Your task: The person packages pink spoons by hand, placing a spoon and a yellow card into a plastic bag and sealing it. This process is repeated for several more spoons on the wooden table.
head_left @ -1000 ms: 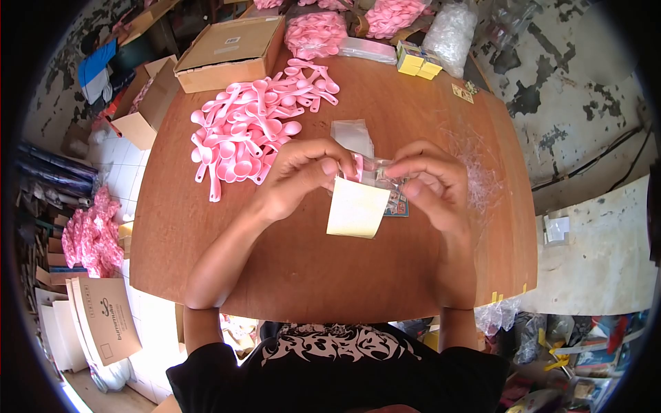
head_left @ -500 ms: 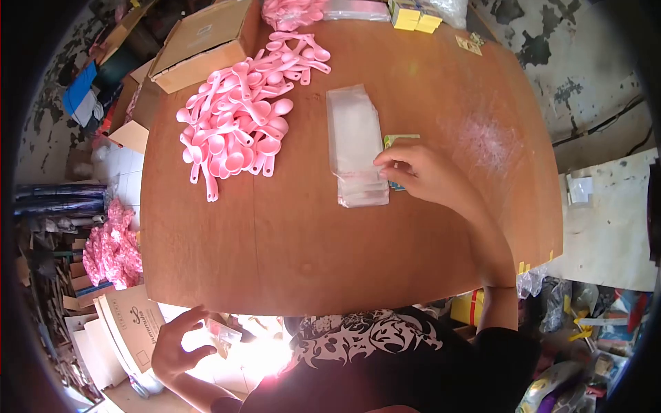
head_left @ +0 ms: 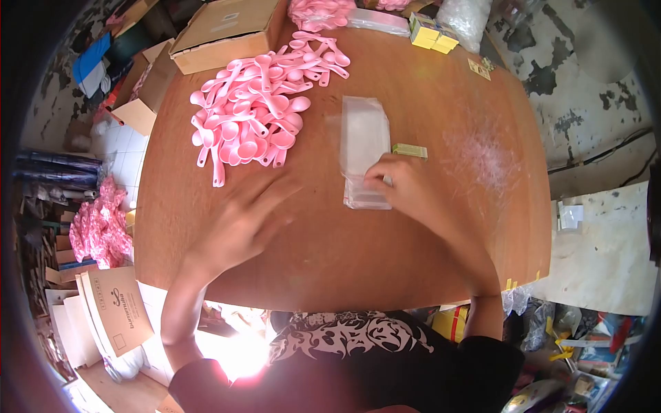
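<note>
A stack of clear plastic bags (head_left: 365, 131) lies near the middle of the wooden table. At the lower right side of the stack, my right hand (head_left: 407, 184) has its thumb and fingers pinched on the edge of a bag. Partly behind that hand is a small green-and-white card or box (head_left: 410, 150). Slightly blurred, my left hand (head_left: 237, 224) hovers over the table's left half with its fingers apart and nothing in it. Just beyond it spreads a heap of pink plastic spoons (head_left: 248, 113).
A cardboard box (head_left: 227, 34) stands behind the spoons at the back left. Along the back edge are pink bagged items (head_left: 320, 14), clear plastic packaging (head_left: 379, 22) and small yellow boxes (head_left: 434, 34). A tangle of fine clear strands (head_left: 485, 158) lies on the right.
My left hand has risen from below the table's front edge to above the tabletop, towards the spoons. My right hand stays at the bags, its fingers curled closer in. The view has shifted slightly.
</note>
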The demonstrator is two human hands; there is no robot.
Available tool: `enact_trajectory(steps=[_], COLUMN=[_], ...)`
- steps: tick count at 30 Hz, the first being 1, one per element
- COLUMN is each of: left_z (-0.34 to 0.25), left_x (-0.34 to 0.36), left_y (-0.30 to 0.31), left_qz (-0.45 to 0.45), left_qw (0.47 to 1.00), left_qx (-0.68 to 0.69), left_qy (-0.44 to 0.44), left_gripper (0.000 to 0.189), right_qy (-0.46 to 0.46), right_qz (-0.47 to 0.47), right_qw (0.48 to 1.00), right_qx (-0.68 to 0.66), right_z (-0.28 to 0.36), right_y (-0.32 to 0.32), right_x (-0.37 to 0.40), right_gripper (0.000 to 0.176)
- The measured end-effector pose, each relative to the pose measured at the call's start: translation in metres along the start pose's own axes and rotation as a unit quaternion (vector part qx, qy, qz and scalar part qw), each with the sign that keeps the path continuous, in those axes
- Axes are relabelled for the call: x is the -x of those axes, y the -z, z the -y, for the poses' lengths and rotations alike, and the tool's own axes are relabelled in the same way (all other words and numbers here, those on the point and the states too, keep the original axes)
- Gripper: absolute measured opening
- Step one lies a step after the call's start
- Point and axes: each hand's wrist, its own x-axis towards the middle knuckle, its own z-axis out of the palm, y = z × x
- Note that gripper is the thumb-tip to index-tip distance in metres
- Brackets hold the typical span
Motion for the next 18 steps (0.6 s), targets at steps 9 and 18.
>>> enact_trajectory(steps=[9, 18], left_z=[0.016, 0.033], left_x=[-0.101, -0.107], left_y=[-0.061, -0.049], left_qz=[0.01, -0.056], left_qw=[0.956, 0.854], left_qx=[0.286, 0.511], left_qy=[-0.065, 0.083], left_gripper=[0.01, 0.034], right_qy=[-0.057, -0.028], right_qz=[-0.006, 0.021], right_qw=[0.995, 0.996], right_qx=[-0.076, 0.078], right_z=[-0.002, -0.046], right_y=[0.034, 0.028], right_x=[0.034, 0.062], right_gripper=[0.017, 0.03])
